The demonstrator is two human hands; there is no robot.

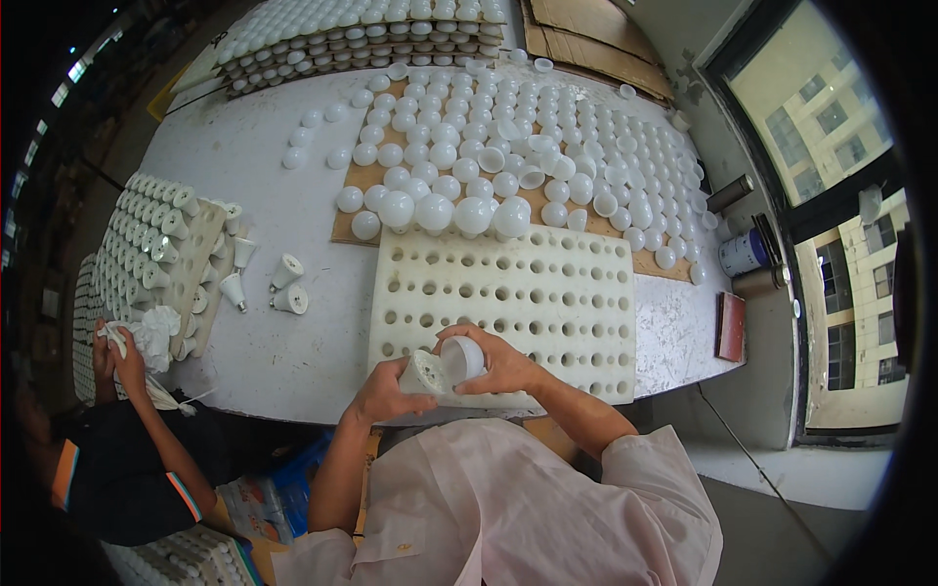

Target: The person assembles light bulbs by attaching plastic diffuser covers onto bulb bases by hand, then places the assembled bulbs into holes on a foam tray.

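Daylight from a dark-framed window (831, 195) at right falls across a worn white worktable (244, 166); beyond it, a grey concrete floor (772, 527).

White table (293, 361) loaded with lamp parts

A white perforated tray (547, 293) lies at the near edge, a cardboard sheet (352, 230) covered with white globes (508, 146) behind it. At the left sit a tray of lamp bases (156, 244) and three loose bases (278, 283); stacked globe trays (352, 34) fill the far end.
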